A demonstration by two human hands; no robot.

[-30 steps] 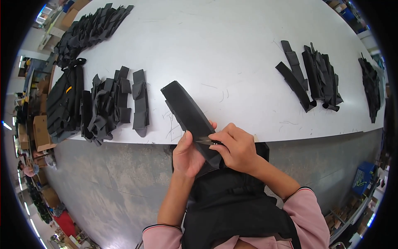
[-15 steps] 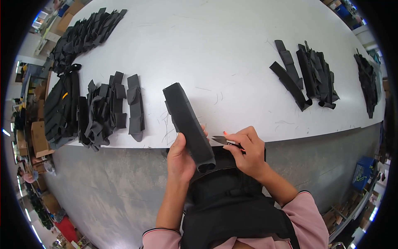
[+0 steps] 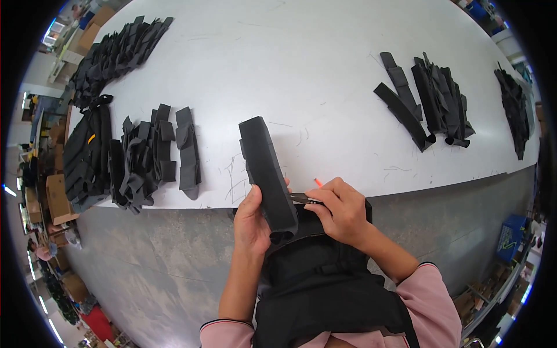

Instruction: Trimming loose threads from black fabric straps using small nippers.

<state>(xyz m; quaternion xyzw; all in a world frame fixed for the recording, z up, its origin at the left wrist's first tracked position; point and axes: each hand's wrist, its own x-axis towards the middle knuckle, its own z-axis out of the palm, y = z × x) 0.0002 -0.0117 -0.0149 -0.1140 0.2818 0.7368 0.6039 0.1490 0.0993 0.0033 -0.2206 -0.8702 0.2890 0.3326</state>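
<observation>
My left hand (image 3: 250, 223) grips the near end of a long black fabric pouch piece (image 3: 266, 169), which lies partly on the white table (image 3: 290, 69) and sticks out over its front edge. My right hand (image 3: 342, 210) holds small thread snips (image 3: 303, 198) with the blades touching the pouch's right side near its lower end. A black garment (image 3: 325, 284) lies in my lap below both hands. A small orange bit (image 3: 317, 182) sits on the table just above my right hand.
Stacks of black fabric pieces lie on the table at the left (image 3: 154, 156), far left (image 3: 87, 153), back left (image 3: 119, 58), right (image 3: 426, 104) and far right (image 3: 513, 110). Grey floor (image 3: 145, 255) lies under the table's front edge. Cardboard boxes (image 3: 55, 194) stand at the left.
The pouch piece has swung from a diagonal lie to nearly upright, and my left hand shifted down along it. My right hand with the snips moved to the pouch's right side.
</observation>
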